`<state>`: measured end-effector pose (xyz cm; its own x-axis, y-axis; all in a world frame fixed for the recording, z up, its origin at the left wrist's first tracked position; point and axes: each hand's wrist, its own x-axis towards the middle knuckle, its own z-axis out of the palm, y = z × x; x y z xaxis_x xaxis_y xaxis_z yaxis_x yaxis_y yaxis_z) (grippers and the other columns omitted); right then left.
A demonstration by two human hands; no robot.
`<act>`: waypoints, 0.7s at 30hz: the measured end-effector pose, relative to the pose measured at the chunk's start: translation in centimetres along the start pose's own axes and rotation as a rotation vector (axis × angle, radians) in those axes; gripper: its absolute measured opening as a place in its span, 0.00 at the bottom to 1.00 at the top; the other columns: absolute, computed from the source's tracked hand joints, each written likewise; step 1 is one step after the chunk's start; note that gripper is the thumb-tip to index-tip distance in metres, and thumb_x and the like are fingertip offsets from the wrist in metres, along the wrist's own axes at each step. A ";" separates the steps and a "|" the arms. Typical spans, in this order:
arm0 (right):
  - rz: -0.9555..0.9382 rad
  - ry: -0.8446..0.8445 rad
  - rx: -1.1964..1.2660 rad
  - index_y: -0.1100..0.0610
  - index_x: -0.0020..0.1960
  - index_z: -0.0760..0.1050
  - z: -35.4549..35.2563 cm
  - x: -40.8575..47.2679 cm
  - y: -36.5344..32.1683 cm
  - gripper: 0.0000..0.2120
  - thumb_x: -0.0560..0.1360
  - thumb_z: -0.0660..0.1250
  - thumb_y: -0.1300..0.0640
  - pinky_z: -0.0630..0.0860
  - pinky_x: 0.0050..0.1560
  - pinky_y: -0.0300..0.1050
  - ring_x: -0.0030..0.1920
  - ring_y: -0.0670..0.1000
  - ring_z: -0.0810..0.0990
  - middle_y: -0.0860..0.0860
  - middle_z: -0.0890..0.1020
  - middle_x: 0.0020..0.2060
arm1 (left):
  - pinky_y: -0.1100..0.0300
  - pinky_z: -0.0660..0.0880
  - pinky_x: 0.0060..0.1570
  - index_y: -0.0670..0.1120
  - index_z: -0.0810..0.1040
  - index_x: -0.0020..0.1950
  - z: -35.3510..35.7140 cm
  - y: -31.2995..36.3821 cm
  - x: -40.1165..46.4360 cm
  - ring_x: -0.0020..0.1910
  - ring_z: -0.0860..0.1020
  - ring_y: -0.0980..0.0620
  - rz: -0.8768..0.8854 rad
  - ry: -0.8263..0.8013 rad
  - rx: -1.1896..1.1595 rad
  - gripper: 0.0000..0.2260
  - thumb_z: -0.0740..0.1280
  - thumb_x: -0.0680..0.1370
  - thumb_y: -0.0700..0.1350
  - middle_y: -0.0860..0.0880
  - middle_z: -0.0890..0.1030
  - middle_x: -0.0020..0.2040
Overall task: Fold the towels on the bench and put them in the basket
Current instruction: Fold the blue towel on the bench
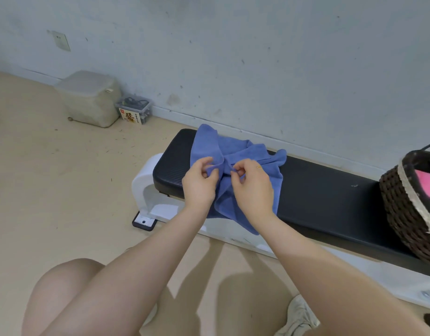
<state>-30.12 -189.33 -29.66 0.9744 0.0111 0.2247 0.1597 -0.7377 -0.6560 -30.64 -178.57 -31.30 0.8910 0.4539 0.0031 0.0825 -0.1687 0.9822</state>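
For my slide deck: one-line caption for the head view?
Both hands pinch a crumpled blue towel on the black bench, wicker basket alongside.

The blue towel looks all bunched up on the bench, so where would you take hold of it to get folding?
Probably by its hem. The blue towel lies crumpled on the bench, so its corners are hard to tell. The left hand and right hand already pinch neighbouring bits of a raised edge, from the near side. Sliding apart along it should find two corners.
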 end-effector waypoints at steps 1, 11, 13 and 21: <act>0.023 0.026 0.015 0.55 0.48 0.73 -0.2 0.1 0.1 0.03 0.77 0.62 0.57 0.73 0.40 0.47 0.40 0.48 0.75 0.48 0.78 0.45 | 0.65 0.72 0.50 0.45 0.77 0.58 0.0 0.1 0.0 0.46 0.76 0.55 0.000 0.065 0.007 0.11 0.66 0.76 0.40 0.53 0.78 0.49; -0.027 -0.026 0.020 0.53 0.50 0.75 0.3 -0.8 -1.4 0.05 0.78 0.61 0.55 0.75 0.43 0.52 0.43 0.51 0.76 0.49 0.77 0.48 | 0.48 0.78 0.53 0.47 0.82 0.48 0.9 0.6 -0.9 0.47 0.82 0.51 -0.039 -0.018 -0.118 0.06 0.66 0.75 0.40 0.50 0.84 0.44; -0.037 -0.027 -0.005 0.53 0.51 0.77 0.3 -0.9 -1.4 0.07 0.79 0.60 0.55 0.75 0.45 0.52 0.44 0.52 0.76 0.50 0.76 0.49 | 0.50 0.78 0.54 0.47 0.83 0.49 0.7 0.6 -1.1 0.48 0.82 0.51 -0.033 -0.008 -0.123 0.07 0.66 0.76 0.40 0.50 0.84 0.46; 0.009 0.031 -0.005 0.52 0.51 0.80 0.0 -0.8 -1.4 0.09 0.79 0.61 0.54 0.75 0.41 0.50 0.43 0.51 0.76 0.49 0.77 0.48 | 0.59 0.78 0.50 0.43 0.82 0.54 0.1 1.0 -1.5 0.42 0.81 0.53 -0.046 -0.037 -0.197 0.08 0.66 0.77 0.38 0.52 0.83 0.41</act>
<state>-31.10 -188.31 -28.88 0.9704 -0.0168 0.2411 0.1497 -0.7412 -0.6543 -31.86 -179.50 -30.37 0.9044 0.4241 -0.0464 0.0383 0.0276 0.9989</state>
